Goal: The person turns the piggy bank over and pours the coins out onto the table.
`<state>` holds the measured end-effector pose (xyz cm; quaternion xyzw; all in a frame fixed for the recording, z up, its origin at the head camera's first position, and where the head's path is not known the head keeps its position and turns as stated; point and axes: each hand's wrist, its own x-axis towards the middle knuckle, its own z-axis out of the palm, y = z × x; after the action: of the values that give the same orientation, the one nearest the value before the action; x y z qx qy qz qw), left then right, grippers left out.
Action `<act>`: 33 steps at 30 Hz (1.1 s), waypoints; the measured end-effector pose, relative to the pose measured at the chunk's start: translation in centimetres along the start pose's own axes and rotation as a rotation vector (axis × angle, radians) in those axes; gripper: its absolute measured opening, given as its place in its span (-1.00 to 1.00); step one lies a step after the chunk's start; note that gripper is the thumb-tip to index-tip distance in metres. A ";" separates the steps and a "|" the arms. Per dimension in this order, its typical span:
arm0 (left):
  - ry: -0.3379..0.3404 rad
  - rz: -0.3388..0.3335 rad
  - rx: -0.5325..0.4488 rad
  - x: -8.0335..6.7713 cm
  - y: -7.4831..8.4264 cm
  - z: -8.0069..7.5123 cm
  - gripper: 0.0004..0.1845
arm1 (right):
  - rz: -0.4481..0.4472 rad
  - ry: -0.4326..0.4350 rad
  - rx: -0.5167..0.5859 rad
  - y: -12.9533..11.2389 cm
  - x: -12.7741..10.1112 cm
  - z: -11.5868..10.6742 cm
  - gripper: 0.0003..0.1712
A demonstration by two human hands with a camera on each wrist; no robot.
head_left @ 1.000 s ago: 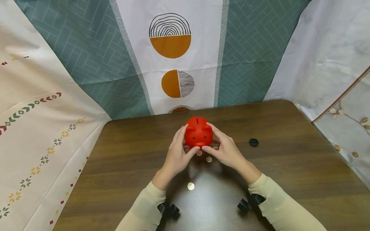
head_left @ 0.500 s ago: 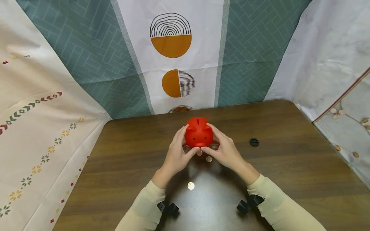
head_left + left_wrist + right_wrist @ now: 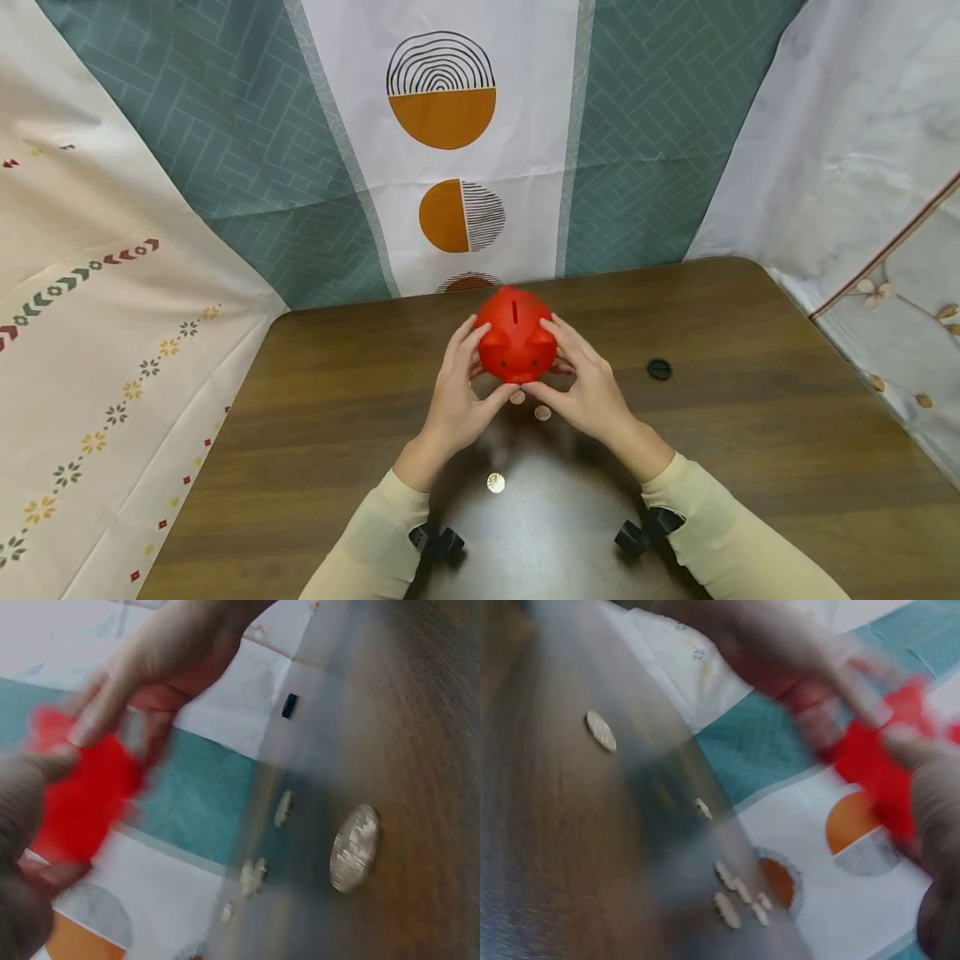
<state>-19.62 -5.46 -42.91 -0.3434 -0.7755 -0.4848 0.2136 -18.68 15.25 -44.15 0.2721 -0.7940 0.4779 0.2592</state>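
Observation:
A red piggy bank (image 3: 515, 335) with a slot on top is held just above the brown table (image 3: 750, 467), its snout tipped toward me. My left hand (image 3: 467, 383) grips its left side and my right hand (image 3: 581, 379) grips its right side. Two coins (image 3: 542, 412) lie on the table just below it, and another coin (image 3: 495, 482) lies nearer me. In the blurred left wrist view the piggy bank (image 3: 82, 795) shows red between my fingers, with a coin (image 3: 354, 847) on the table. The blurred right wrist view shows the piggy bank (image 3: 877, 765) and several coins (image 3: 739, 894).
A small black round cap (image 3: 659, 368) lies on the table to the right of my hands. Patterned cloth backdrops (image 3: 442, 142) stand behind and on both sides of the table. Black wrist-camera mounts (image 3: 438, 542) sit under my sleeves.
Both hands have lifted the piggy bank a little and tipped it forward, so its slot now shows more on top. The coins and black cap have not moved.

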 end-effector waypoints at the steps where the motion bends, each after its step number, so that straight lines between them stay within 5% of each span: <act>1: 0.030 0.068 -0.005 0.2 0.2 0.0 -0.12 | -0.082 0.048 -0.008 -0.1 0.1 -0.1 -0.13; 4: 0.052 0.101 -0.006 0.4 0.5 -0.1 -0.12 | -0.115 0.069 0.012 -0.1 0.2 -0.2 -0.13; 8: -0.055 -0.135 0.026 -0.1 -0.2 0.0 -0.09 | 0.175 -0.080 0.049 0.4 -0.2 0.1 -0.04; 11: -0.094 -0.214 0.016 -0.4 -0.5 -0.1 -0.09 | 0.257 -0.121 0.044 0.5 -0.3 0.1 -0.02; 21: -0.098 -0.238 0.002 -0.8 -1.0 0.3 -0.09 | 0.306 -0.148 0.054 0.3 -0.5 0.3 -0.03; 23: -0.072 -0.183 0.013 -0.8 -0.8 0.4 -0.08 | 0.236 -0.132 0.025 0.3 -0.5 0.3 -0.06; 28: 0.051 0.096 0.021 -0.6 0.2 0.5 -0.13 | -0.131 0.050 -0.056 0.2 -0.3 0.2 -0.14; 30: 0.047 0.072 0.008 -0.4 0.3 0.5 -0.14 | -0.115 0.054 -0.034 0.2 -0.2 0.3 -0.12; 33: -0.026 -0.108 -0.004 -0.6 -0.2 0.6 -0.09 | 0.098 -0.041 0.015 0.6 -0.5 0.5 -0.02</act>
<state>-19.35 -5.21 -43.71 -0.3077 -0.7946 -0.4927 0.1765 -18.83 15.11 -45.05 0.2447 -0.8078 0.4902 0.2173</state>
